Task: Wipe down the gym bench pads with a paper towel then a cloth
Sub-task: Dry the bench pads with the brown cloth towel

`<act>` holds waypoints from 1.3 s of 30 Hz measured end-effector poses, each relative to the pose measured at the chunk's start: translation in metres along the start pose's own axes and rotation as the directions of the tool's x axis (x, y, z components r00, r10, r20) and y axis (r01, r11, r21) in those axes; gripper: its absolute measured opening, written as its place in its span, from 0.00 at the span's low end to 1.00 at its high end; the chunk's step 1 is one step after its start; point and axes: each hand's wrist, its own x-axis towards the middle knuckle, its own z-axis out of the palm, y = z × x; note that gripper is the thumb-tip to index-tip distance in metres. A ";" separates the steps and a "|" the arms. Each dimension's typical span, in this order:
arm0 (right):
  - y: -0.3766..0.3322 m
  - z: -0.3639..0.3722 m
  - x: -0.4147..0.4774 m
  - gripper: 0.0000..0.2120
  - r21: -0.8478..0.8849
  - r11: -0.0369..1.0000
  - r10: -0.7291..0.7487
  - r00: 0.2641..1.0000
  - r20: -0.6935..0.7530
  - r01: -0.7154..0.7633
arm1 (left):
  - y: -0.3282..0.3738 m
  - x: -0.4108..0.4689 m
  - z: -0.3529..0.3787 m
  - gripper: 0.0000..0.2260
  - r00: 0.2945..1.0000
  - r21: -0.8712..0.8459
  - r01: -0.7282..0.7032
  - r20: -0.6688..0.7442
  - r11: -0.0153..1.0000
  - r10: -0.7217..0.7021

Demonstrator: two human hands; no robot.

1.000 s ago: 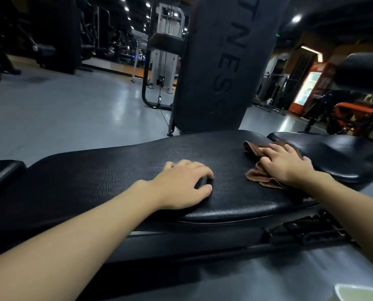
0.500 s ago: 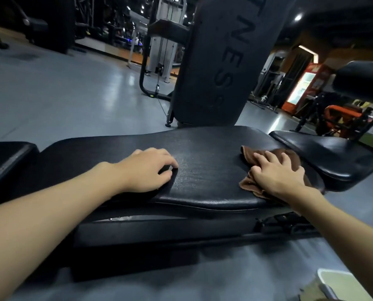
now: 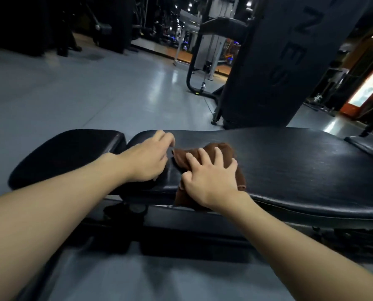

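Brown cloth (image 3: 223,148) lies bunched on the left end of the long pad (image 3: 289,161) of the bench (image 3: 203,224), its near part draped over the pad's front edge. Our right grip (image 3: 209,181) is spread flat on top of it, fingers (image 3: 218,155) straight and splayed, pressing rather than clutching. That, we judge, keeps as much fabric as possible against the black surface and lets the fold over the edge clean the rim as well. Our left grip (image 3: 148,157) rests on the same end of the pad, just beside the cloth, fingers loosely curled around nothing we can make out. It looks like a brace for our lean over the bench. Beyond a narrow gap to the left sits the small pad (image 3: 72,153), with no cloth on it. No paper towel shows, so we take this for the cloth pass, and the small pad seems the likely next surface.
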 end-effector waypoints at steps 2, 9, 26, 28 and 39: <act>-0.037 0.005 0.007 0.29 0.002 0.998 -0.065 0.998 -0.014 0.065 | -0.013 -0.012 -0.006 0.09 0.999 -0.044 0.035 -0.019 0.998 -0.036; -0.097 0.020 0.006 0.31 -0.001 0.928 -0.369 0.919 -0.136 0.372 | -0.039 -0.034 -0.017 0.14 0.984 0.063 0.171 -0.064 0.983 -0.167; 0.241 -0.020 -0.102 0.32 0.001 0.968 0.239 0.923 -0.302 -0.250 | 0.166 0.081 0.081 0.14 0.897 -0.018 -0.428 0.113 0.904 0.427; 0.279 -0.026 -0.110 0.30 0.055 0.931 0.359 0.876 -0.322 -0.362 | 0.191 0.090 0.096 0.12 0.886 0.024 -0.456 0.110 0.890 0.451; 0.228 -0.014 -0.077 0.31 0.063 0.923 0.379 0.868 -0.322 -0.379 | 0.187 0.094 0.083 0.12 0.929 -0.222 -0.369 -0.100 0.902 0.356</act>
